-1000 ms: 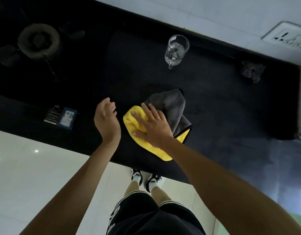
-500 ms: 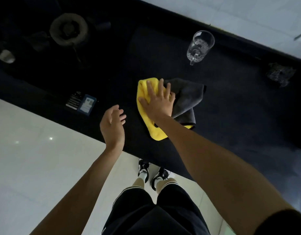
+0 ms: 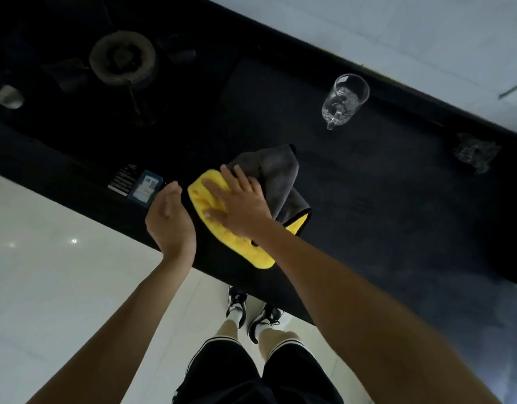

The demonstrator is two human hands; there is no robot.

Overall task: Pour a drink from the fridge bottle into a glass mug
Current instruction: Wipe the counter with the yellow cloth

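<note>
The person's right hand (image 3: 242,208) lies flat on the yellow and grey cloth (image 3: 277,176) on the dark desk (image 3: 397,214), with its fingers straight and spread, so its grip is released and it only presses down. The left hand (image 3: 168,217) hangs just left of the cloth at the desk's near edge with its fingers loosely bent and nothing in them, so that grip is released too. The glass mug (image 3: 344,100) stands on the desk well past the cloth, farther back and to the right, with its handle turned toward the cloth, and a small blue card (image 3: 145,189) lies left of the cloth.
</note>
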